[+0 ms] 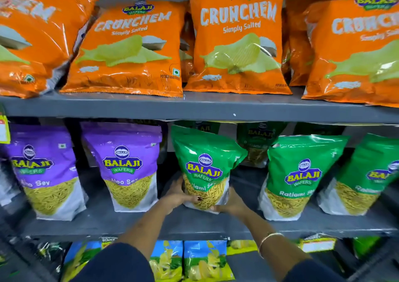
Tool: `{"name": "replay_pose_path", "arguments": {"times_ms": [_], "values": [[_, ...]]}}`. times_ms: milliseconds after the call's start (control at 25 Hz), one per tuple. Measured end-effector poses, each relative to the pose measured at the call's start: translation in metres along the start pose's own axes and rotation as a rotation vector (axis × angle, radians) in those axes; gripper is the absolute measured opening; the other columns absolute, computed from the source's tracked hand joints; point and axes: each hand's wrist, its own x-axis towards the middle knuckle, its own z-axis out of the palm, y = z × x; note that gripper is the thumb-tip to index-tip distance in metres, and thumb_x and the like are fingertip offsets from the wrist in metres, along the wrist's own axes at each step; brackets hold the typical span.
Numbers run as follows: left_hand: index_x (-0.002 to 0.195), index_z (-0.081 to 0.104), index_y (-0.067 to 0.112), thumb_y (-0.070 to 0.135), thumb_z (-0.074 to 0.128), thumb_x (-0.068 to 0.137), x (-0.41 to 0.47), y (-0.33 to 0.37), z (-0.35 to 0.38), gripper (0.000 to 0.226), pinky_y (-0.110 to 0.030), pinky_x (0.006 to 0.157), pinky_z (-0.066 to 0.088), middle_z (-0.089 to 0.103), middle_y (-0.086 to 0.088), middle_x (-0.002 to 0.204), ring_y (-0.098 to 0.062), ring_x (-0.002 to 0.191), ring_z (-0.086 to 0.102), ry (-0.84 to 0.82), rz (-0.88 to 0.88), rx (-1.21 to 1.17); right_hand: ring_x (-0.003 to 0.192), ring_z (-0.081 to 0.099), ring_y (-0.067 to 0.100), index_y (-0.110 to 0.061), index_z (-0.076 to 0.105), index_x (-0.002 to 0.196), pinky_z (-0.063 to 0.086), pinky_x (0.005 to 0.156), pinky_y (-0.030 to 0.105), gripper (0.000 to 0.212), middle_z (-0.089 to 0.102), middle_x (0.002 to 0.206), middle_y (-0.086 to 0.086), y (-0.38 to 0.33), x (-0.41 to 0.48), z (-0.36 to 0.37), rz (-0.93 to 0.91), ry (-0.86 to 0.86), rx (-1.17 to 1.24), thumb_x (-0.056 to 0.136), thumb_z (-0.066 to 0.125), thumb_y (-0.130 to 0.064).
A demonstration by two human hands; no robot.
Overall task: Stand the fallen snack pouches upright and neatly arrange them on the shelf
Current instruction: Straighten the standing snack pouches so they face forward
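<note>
A green Ratlami Sev pouch (205,163) stands on the middle grey shelf (151,223), leaning a little to the left. My left hand (177,193) grips its lower left side and my right hand (232,203) holds its lower right corner. Two purple Aloo Sev pouches (127,163) (43,169) stand upright to its left. Two more green pouches (300,173) (371,178) stand to its right, the far one tilted. Another green pouch (259,143) stands behind in shadow.
Orange Crunchem wafer bags (237,37) fill the shelf above, leaning back. Blue and green snack packets (207,260) sit on the shelf below. A price tag (3,128) hangs at the left edge. A gap lies between the held pouch and each neighbour.
</note>
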Motion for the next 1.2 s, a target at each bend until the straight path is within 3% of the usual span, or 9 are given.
{"name": "replay_pose_path", "arguments": {"times_ms": [80, 200, 280, 400, 480, 600, 760, 1040, 1200], "values": [[0.136, 0.036, 0.016, 0.045, 0.086, 0.026, -0.020, 0.009, 0.002, 0.124, -0.039, 0.111, 0.036, 0.041, -0.011, 0.141, -0.026, 0.129, 0.041, 0.047, -0.022, 0.064, 0.119, 0.052, 0.015, -0.015, 0.038, 0.127, 0.043, 0.098, 0.017, 0.081, 0.053, 0.132, -0.001, -0.019, -0.019, 0.000, -0.012, -0.026, 0.075, 0.062, 0.085, -0.022], [0.137, 0.029, 0.005, 0.007, 0.086, 0.053, -0.039, 0.015, 0.005, 0.101, -0.028, 0.099, 0.038, 0.048, -0.011, 0.132, -0.017, 0.116, 0.046, 0.000, -0.014, -0.109, 0.111, 0.058, 0.023, -0.018, 0.053, 0.115, 0.043, 0.102, 0.036, 0.044, 0.057, 0.130, 0.012, -0.060, -0.033, -0.017, -0.150, 0.049, 0.456, 0.076, 0.072, -0.012], [0.137, 0.029, 0.004, 0.020, 0.088, 0.036, -0.043, 0.015, 0.006, 0.118, -0.034, 0.103, 0.040, 0.051, -0.014, 0.134, -0.023, 0.121, 0.049, 0.038, -0.004, -0.133, 0.093, 0.066, 0.021, -0.016, 0.064, 0.099, 0.049, 0.095, 0.038, 0.019, 0.064, 0.115, 0.016, -0.100, -0.039, -0.033, -0.254, 0.175, 0.539, 0.082, 0.063, -0.007], [0.135, 0.032, 0.007, 0.038, 0.079, 0.021, -0.052, 0.017, 0.011, 0.127, -0.034, 0.102, 0.041, 0.055, -0.010, 0.130, -0.021, 0.120, 0.051, 0.060, -0.008, -0.141, 0.066, 0.070, 0.007, -0.013, 0.068, 0.085, 0.057, 0.071, 0.026, 0.010, 0.069, 0.096, 0.013, -0.126, -0.043, -0.045, -0.320, 0.255, 0.481, 0.083, 0.063, -0.005], [0.136, 0.031, 0.007, 0.040, 0.076, 0.020, -0.058, 0.020, 0.015, 0.129, -0.030, 0.099, 0.040, 0.054, -0.007, 0.126, -0.019, 0.118, 0.050, 0.049, 0.010, -0.119, 0.071, 0.070, 0.007, -0.016, 0.067, 0.089, 0.056, 0.070, 0.023, 0.012, 0.070, 0.097, 0.010, -0.118, -0.048, -0.042, -0.287, 0.252, 0.529, 0.082, 0.064, -0.007], [0.140, 0.025, 0.007, 0.037, 0.086, 0.016, -0.053, 0.018, 0.020, 0.142, -0.038, 0.108, 0.038, 0.049, -0.012, 0.135, -0.026, 0.128, 0.045, 0.009, 0.001, -0.114, 0.101, 0.062, 0.017, -0.015, 0.052, 0.114, 0.050, 0.079, 0.019, 0.044, 0.062, 0.116, 0.007, -0.080, -0.048, -0.034, -0.144, 0.070, 0.343, 0.076, 0.071, -0.006], [0.139, 0.027, 0.015, 0.009, 0.083, 0.058, -0.049, 0.016, 0.034, 0.099, -0.041, 0.108, 0.040, 0.051, -0.010, 0.138, -0.028, 0.127, 0.047, 0.073, -0.053, -0.024, 0.098, 0.055, 0.009, -0.013, 0.037, 0.126, 0.049, 0.068, 0.007, 0.069, 0.052, 0.123, 0.007, -0.028, -0.044, -0.018, -0.008, -0.036, 0.217, 0.070, 0.076, -0.005], [0.139, 0.028, 0.020, 0.018, 0.081, 0.063, -0.046, 0.011, 0.044, 0.093, -0.043, 0.107, 0.041, 0.052, -0.008, 0.138, -0.028, 0.126, 0.049, 0.094, -0.054, 0.021, 0.120, 0.052, 0.023, -0.018, 0.040, 0.126, 0.048, 0.079, 0.015, 0.060, 0.052, 0.137, 0.013, -0.006, -0.037, -0.019, 0.032, -0.016, 0.230, 0.076, 0.073, -0.010], [0.139, 0.029, 0.019, 0.016, 0.079, 0.066, -0.044, 0.009, 0.045, 0.089, -0.034, 0.101, 0.043, 0.055, -0.008, 0.135, -0.027, 0.122, 0.052, 0.112, -0.054, 0.039, 0.133, 0.038, 0.025, -0.008, 0.018, 0.142, 0.038, 0.105, 0.032, 0.093, 0.036, 0.148, 0.014, -0.023, -0.049, -0.017, 0.064, 0.142, 0.205, 0.071, 0.078, -0.013]]}}
